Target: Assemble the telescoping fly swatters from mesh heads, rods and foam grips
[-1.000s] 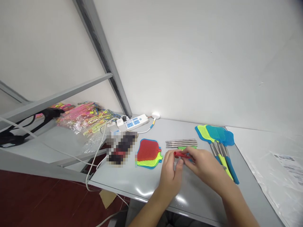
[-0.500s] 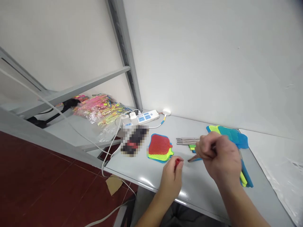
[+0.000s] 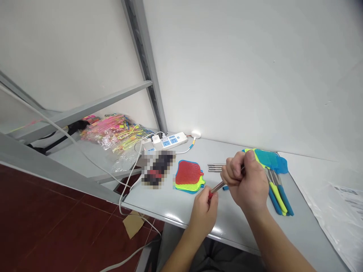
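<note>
My left hand [image 3: 203,212] is closed around a red handle [image 3: 210,195], most of it hidden in the fingers. My right hand [image 3: 249,185] makes a fist around a metal rod [image 3: 218,186], whose lower end meets the top of the red handle. How deep the rod sits cannot be seen. Left of the hands lie stacked fly swatter heads, a red one [image 3: 187,173] over a yellow-green one [image 3: 188,187] and blue. Several loose metal rods [image 3: 214,167] lie behind my right hand, near a partly hidden blue handle [image 3: 225,187].
Fly swatters with blue and yellow-green handles [image 3: 279,194] lie right of my right hand. A white plastic bag [image 3: 320,189] covers the table's right side. At the back left are a power strip [image 3: 170,141], cables, a blurred dark object [image 3: 159,170] and bagged colourful items [image 3: 113,132].
My right hand has come down and left, bringing the metal rod to the red handle in my left hand. The view has shifted slightly.
</note>
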Action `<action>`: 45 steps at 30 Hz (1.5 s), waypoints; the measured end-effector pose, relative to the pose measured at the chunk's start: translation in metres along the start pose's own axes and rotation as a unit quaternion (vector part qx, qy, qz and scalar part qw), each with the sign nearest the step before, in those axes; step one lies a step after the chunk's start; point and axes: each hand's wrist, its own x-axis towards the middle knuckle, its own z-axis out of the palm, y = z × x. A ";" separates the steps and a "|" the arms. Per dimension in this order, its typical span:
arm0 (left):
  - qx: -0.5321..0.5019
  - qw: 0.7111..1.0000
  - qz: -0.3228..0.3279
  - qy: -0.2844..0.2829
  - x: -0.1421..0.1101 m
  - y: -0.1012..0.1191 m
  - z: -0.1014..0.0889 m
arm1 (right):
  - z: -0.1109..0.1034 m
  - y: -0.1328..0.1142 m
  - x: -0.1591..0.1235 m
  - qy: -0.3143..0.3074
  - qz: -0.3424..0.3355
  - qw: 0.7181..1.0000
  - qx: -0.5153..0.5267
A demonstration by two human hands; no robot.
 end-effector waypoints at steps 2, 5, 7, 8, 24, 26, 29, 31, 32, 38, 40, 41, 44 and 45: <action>-0.001 1.000 0.010 -0.007 0.001 0.000 0.000 | 0.000 0.003 -0.004 -0.013 0.013 1.000 -0.023; -0.007 1.000 0.025 -0.016 0.001 0.000 -0.001 | -0.001 0.010 -0.012 -0.026 0.026 0.997 -0.067; -0.012 0.999 0.029 -0.016 0.001 0.000 -0.001 | -0.004 0.018 -0.016 -0.025 0.030 0.996 -0.079; -0.015 0.999 0.030 -0.016 0.002 0.000 -0.001 | -0.006 0.022 -0.018 -0.023 0.033 0.996 -0.082; -0.030 0.999 0.035 -0.003 0.003 0.000 -0.001 | -0.010 0.058 -0.041 -0.006 0.004 0.969 -0.248; -0.023 0.999 0.033 -0.001 0.003 -0.001 -0.002 | -0.013 0.058 -0.036 0.001 0.000 0.968 -0.253; -0.023 0.999 0.033 -0.011 0.003 -0.001 -0.002 | -0.018 0.058 -0.027 0.022 0.008 0.972 -0.235; -0.027 0.999 0.033 -0.021 0.004 0.000 -0.002 | -0.021 0.059 -0.024 0.033 0.014 0.974 -0.222; -0.029 0.999 0.031 -0.025 0.004 0.000 -0.002 | -0.022 0.060 -0.023 0.036 0.017 0.976 -0.216; -0.039 0.997 0.041 -0.053 0.005 -0.001 -0.001 | -0.024 0.063 -0.030 0.023 0.037 0.972 -0.230; -0.037 0.997 0.044 -0.059 0.006 -0.002 -0.001 | -0.025 0.063 -0.033 0.025 0.040 0.970 -0.239; -0.034 0.997 0.042 -0.058 0.006 -0.002 0.000 | -0.026 0.063 -0.033 0.029 0.042 0.970 -0.239; -0.023 0.998 0.030 -0.052 0.006 -0.002 0.000 | -0.029 0.062 -0.031 0.041 0.049 0.968 -0.244; -0.024 0.998 0.027 -0.054 0.006 -0.002 0.000 | -0.030 0.062 -0.031 0.038 0.050 0.966 -0.250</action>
